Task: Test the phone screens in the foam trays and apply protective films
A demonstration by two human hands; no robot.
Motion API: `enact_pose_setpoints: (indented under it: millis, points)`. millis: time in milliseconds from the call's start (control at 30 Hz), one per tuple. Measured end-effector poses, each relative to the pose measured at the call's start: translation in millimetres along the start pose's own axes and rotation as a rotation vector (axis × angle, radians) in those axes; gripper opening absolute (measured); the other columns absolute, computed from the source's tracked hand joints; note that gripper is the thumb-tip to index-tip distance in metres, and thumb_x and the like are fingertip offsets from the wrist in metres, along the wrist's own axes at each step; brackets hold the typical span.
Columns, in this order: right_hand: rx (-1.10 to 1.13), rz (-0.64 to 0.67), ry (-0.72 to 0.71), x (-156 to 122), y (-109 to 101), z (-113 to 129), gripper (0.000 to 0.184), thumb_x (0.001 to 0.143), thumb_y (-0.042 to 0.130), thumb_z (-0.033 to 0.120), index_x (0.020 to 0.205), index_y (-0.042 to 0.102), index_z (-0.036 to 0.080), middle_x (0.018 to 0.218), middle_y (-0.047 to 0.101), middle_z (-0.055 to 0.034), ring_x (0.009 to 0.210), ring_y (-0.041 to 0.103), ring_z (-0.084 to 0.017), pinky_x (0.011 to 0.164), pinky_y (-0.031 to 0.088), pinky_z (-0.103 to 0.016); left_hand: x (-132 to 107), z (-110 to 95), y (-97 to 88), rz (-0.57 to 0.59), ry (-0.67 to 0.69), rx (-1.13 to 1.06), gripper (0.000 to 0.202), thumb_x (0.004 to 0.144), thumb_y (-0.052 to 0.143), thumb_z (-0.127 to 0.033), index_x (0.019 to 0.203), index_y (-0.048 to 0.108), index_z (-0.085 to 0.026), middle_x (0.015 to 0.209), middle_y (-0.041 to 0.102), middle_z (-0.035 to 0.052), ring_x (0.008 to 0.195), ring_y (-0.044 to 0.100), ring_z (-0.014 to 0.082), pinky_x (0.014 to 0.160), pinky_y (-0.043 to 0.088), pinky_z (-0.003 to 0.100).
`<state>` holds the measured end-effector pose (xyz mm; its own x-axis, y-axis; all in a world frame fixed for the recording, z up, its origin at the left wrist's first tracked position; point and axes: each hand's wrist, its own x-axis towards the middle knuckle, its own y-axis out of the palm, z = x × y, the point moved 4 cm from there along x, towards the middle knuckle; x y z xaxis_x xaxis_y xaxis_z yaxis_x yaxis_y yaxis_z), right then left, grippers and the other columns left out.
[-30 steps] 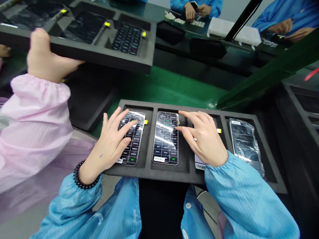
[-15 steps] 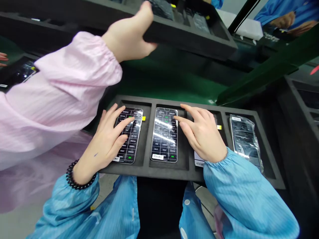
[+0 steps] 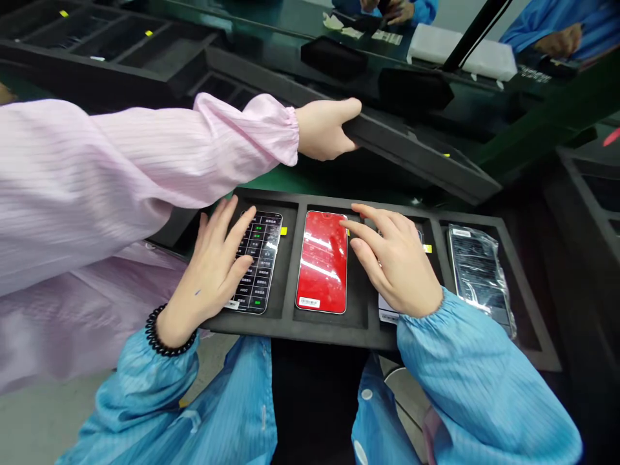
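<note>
The left hand lies on the dark phone, fingers spread; the right hand, fingers spread too, touches the red phone; both phones sit in the tray mid-frame; another person's hand grips a second tray above.

A green bench runs across the middle, a glossy dark table behind it, grey floor lower left. A white block lies on the table by a black post; a green beam slants at right.

Four phones; two own hands; one co-worker hand.
</note>
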<state>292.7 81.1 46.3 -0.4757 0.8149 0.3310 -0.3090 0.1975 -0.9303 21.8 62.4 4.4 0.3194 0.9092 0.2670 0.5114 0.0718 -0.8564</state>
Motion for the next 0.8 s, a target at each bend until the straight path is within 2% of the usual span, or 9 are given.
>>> enact_pose_setpoints:
  millis: [133,233,333,400,533,600,700,800]
  points:
    - [0.098,-0.098,-0.030,-10,-19,7,0.034,0.103,0.042,0.025,0.124,0.067,0.014,0.136,0.063,-0.0133,0.118,0.057,-0.027,0.099,0.047,-0.043,-16,-8,-13.0,-0.170,0.016,-0.102,0.061,0.103,0.016,-0.058,0.155,0.037,-0.031,0.163,0.035,0.0041,0.153,0.027,0.0280,0.128,0.020,0.052]
    - [0.154,-0.124,-0.045,-31,-32,24,0.031,0.100,0.046,0.019,0.123,0.067,0.013,0.137,0.061,-0.0143,0.119,0.056,-0.027,0.100,0.046,-0.044,-43,-14,-17.0,-0.313,0.019,-0.056,0.056,0.105,0.018,-0.053,0.147,0.050,-0.034,0.156,0.046,0.0019,0.149,0.036,0.0295,0.127,0.020,0.057]
    - [0.205,-0.111,-0.077,-53,-29,43,0.030,0.098,0.048,0.017,0.121,0.066,0.013,0.138,0.060,-0.0148,0.119,0.055,-0.027,0.103,0.043,-0.047,-75,-14,-13.4,-0.478,0.032,0.040,0.055,0.105,0.019,-0.049,0.141,0.057,-0.034,0.149,0.053,0.0010,0.143,0.045,0.0305,0.125,0.022,0.063]
    - [0.232,-0.108,-0.116,-61,-19,51,0.028,0.098,0.048,0.017,0.119,0.067,0.013,0.135,0.062,-0.0153,0.118,0.056,-0.027,0.105,0.043,-0.048,-92,-12,-7.3,-0.536,0.041,0.098,0.053,0.104,0.020,-0.047,0.138,0.060,-0.036,0.146,0.057,0.0005,0.139,0.049,0.0299,0.124,0.024,0.065]
    - [0.197,-0.088,-0.220,-64,2,58,0.022,0.096,0.053,0.018,0.108,0.070,0.012,0.127,0.067,-0.0164,0.111,0.059,-0.025,0.104,0.044,-0.049,-111,-5,1.7,-0.524,0.030,0.143,0.054,0.104,0.017,-0.043,0.136,0.061,-0.041,0.145,0.057,-0.0015,0.139,0.049,0.0275,0.126,0.020,0.063]
    - [0.184,-0.076,-0.232,-63,6,58,0.022,0.097,0.053,0.020,0.107,0.071,0.013,0.129,0.066,-0.0164,0.113,0.059,-0.026,0.106,0.043,-0.050,-116,-3,1.3,-0.496,0.044,0.166,0.056,0.103,0.016,-0.046,0.138,0.059,-0.040,0.149,0.054,-0.0018,0.141,0.046,0.0280,0.127,0.018,0.063]
    - [0.178,-0.010,-0.227,-62,9,58,0.030,0.098,0.053,0.026,0.123,0.068,0.017,0.141,0.060,-0.0155,0.120,0.056,-0.026,0.110,0.041,-0.053,-118,-1,-0.8,-0.368,0.037,0.209,0.054,0.102,0.019,-0.051,0.144,0.053,-0.041,0.158,0.044,-0.0033,0.146,0.039,0.0312,0.128,0.012,0.067]
    - [0.131,0.097,-0.245,-60,12,60,0.037,0.098,0.053,0.032,0.133,0.063,0.023,0.148,0.055,-0.0142,0.125,0.055,-0.027,0.112,0.040,-0.056,-117,1,-2.1,-0.232,0.002,0.237,0.051,0.103,0.019,-0.049,0.146,0.047,-0.046,0.163,0.033,-0.0098,0.150,0.033,0.0326,0.127,0.009,0.069]
